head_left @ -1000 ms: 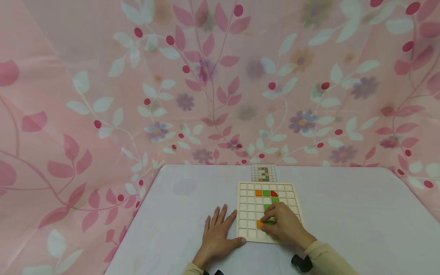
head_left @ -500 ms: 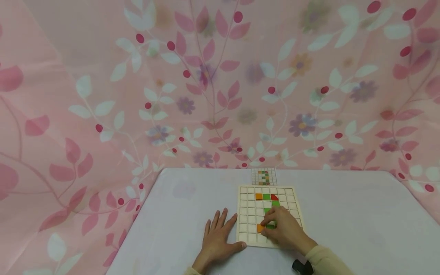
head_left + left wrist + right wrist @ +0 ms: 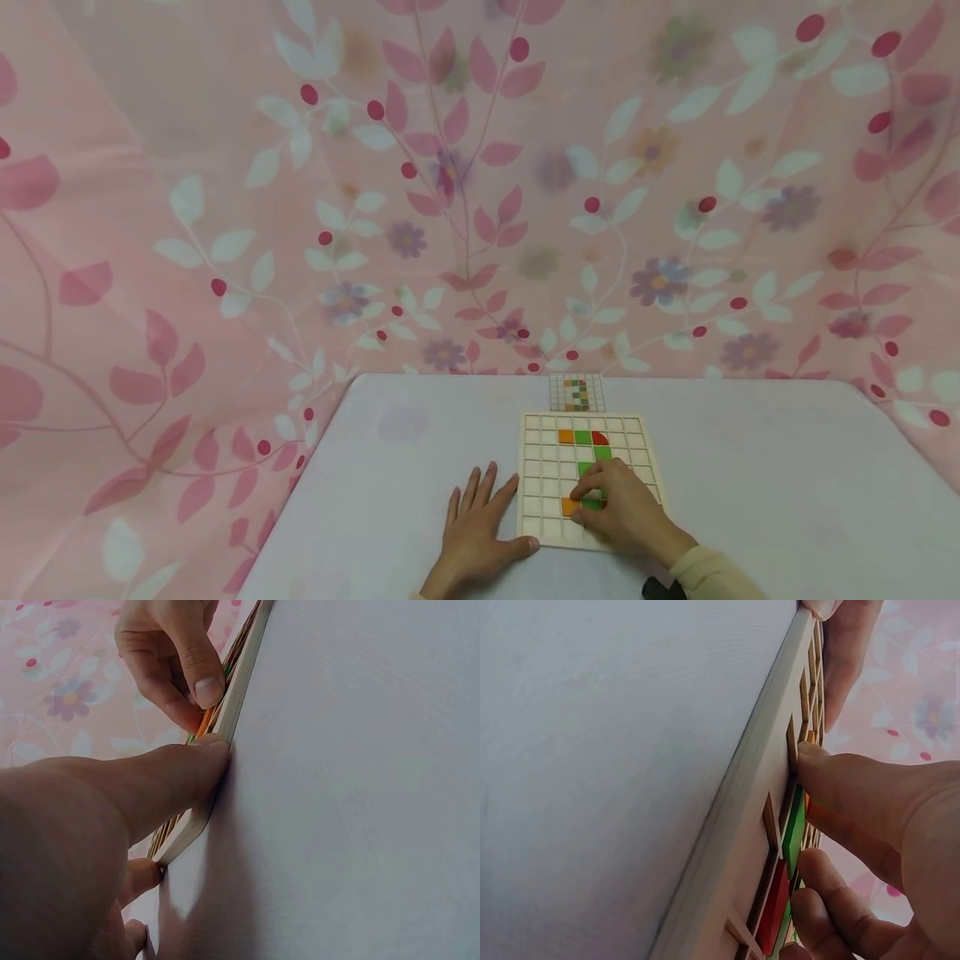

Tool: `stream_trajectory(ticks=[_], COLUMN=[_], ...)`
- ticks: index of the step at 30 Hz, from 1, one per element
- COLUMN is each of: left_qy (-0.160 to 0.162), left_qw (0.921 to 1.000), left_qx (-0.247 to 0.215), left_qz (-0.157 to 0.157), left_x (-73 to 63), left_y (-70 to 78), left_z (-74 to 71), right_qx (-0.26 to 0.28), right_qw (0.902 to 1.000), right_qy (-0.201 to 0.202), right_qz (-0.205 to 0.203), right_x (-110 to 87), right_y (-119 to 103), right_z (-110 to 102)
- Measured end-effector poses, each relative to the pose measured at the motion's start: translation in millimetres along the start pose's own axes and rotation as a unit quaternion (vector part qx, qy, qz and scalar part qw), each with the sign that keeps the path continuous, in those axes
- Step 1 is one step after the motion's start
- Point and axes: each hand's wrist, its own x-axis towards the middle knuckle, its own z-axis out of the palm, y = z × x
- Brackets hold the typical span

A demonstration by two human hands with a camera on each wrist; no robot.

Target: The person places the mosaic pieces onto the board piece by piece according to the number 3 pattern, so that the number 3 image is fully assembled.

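Observation:
A pale wooden grid board (image 3: pixel 533 483) lies on the white table, with orange, green and red tiles in some of its cells. My right hand (image 3: pixel 628 510) is over the board's lower right part, thumb and index finger pinching an orange tile (image 3: pixel 569 507) low in the grid. In the right wrist view, a green tile (image 3: pixel 794 829) and a red tile (image 3: pixel 773 907) sit in cells beside that hand. Flat on the table at the board's left, my left hand (image 3: pixel 477 537) spreads its fingers, its thumb touching the near left corner. The right hand hides several cells.
Behind the board lies a small printed grid card (image 3: pixel 576 392) with coloured squares. White cloth covers the table (image 3: pixel 780 475), and a pink floral curtain (image 3: pixel 480 208) hangs at its back. A black device (image 3: pixel 663 588) sits at the right wrist.
The head view has tilted up slightly, so the table and board appear lower. Both hands keep nearly the same place on the board, the right one still at the orange tile.

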Motion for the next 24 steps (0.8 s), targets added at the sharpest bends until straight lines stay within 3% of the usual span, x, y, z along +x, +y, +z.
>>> stream_trajectory(ticks=[5, 12, 24], left_qy=[0.006, -0.015, -0.02], left_qw=[0.9999, 0.9998, 0.9994], left_qx=[0.001, 0.009, 0.024], left_qz=[0.01, -0.004, -0.014], left_x=[0.0, -1.0, -0.9], left_y=[-1.6, 2.3, 3.7], left_z=[0.6, -4.1, -5.8], right_qx=[-0.011, -0.019, -0.041], right_qw=[0.9999, 0.9997, 0.9975], right_qy=[0.001, 0.0, 0.018], right_qz=[-0.011, -0.016, -0.054], right_x=[0.3, -1.1, -2.5], right_y=[0.2, 0.5, -0.7], right_z=[0.2, 1.1, 0.2])
